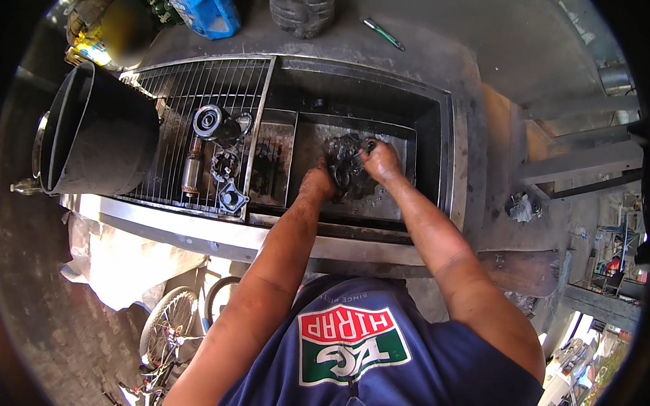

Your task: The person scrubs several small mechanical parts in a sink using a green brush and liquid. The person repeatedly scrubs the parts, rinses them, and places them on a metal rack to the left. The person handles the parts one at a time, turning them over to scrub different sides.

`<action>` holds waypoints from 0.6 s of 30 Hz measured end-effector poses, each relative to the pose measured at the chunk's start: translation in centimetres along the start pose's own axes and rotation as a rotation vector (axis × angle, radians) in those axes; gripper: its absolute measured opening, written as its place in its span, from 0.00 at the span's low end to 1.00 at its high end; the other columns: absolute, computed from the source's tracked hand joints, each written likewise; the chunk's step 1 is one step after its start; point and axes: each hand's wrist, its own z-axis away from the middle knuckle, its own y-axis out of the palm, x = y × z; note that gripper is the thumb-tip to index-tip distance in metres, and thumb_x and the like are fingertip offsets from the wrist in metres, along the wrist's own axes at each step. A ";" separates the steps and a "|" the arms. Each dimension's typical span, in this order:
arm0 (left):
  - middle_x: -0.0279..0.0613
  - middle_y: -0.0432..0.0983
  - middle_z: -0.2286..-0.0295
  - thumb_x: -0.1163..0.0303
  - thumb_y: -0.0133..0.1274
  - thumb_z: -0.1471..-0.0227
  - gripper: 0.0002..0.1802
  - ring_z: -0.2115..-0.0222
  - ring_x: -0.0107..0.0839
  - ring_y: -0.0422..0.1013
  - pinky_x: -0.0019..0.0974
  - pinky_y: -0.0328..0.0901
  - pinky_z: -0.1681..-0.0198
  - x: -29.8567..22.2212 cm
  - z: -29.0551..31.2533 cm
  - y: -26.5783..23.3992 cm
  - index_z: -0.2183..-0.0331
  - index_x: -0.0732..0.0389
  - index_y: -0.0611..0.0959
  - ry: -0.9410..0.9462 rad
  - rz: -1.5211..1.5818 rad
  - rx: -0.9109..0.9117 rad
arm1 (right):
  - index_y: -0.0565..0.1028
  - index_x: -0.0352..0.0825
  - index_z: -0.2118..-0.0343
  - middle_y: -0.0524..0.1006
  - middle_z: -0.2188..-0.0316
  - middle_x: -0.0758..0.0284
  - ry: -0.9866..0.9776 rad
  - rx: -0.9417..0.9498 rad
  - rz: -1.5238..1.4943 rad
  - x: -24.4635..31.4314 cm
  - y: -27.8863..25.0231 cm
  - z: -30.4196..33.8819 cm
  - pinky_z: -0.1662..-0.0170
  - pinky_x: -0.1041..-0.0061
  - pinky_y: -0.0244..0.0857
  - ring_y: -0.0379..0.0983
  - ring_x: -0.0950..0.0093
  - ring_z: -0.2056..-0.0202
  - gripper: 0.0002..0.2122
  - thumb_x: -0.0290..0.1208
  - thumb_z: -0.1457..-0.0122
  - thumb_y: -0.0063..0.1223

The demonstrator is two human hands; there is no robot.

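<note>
A dark, wet, greasy metal part [345, 156] lies in the sunken metal basin [382, 208], between my hands. My left hand [320, 182] grips its left side, with the fingers partly hidden against it. My right hand [382, 160] is closed round a small dark tool with a green handle [370, 145] at the part's right side. The tool's working end cannot be made out against the dark part. Shiny wet spots and drops show on the basin floor around the part.
On the wire rack [170, 83] at left lie a copper-wound armature [192, 170], a round dark housing [211, 122] and a bracket-like end piece [231, 198]. A black bucket [111, 132] stands tilted beyond them. A green pen-like tool [385, 35], a cut plastic bottle [303, 14] and a blue container [205, 12] stand behind.
</note>
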 end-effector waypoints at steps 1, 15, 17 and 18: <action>0.62 0.76 0.44 0.61 0.74 0.60 0.70 0.42 0.54 0.73 0.48 0.67 0.36 0.0 0.2 0.1 0.26 0.56 0.47 -0.023 -0.016 -0.011 | 0.84 0.36 0.60 0.84 0.61 0.54 -0.030 -0.015 -0.056 -0.1 -0.3 0.0 0.52 0.59 0.76 0.82 0.53 0.57 0.11 0.35 0.43 0.63; 0.64 0.74 0.42 0.50 0.79 0.69 0.76 0.41 0.53 0.72 0.47 0.67 0.36 0.7 -1.3 1.2 0.29 0.66 0.51 -0.074 0.007 0.023 | 0.85 0.36 0.60 0.83 0.56 0.57 -0.249 0.588 -0.125 0.9 -1.3 1.8 0.51 0.64 0.76 0.80 0.58 0.54 0.10 0.29 0.46 0.68; 0.63 0.73 0.41 0.56 0.78 0.63 0.72 0.39 0.53 0.70 0.46 0.66 0.35 0.8 -1.1 1.1 0.28 0.65 0.50 -0.074 0.055 0.022 | 0.85 0.36 0.61 0.82 0.58 0.57 -0.205 0.374 -0.170 0.8 -1.1 1.9 0.51 0.62 0.76 0.80 0.57 0.55 0.09 0.28 0.45 0.67; 0.62 0.73 0.41 0.55 0.78 0.64 0.73 0.39 0.53 0.70 0.46 0.66 0.35 0.8 -0.9 1.0 0.28 0.65 0.50 -0.078 0.023 0.027 | 0.85 0.36 0.61 0.82 0.59 0.58 -0.257 0.329 -0.213 0.7 -1.0 2.1 0.51 0.62 0.76 0.80 0.57 0.55 0.09 0.27 0.45 0.67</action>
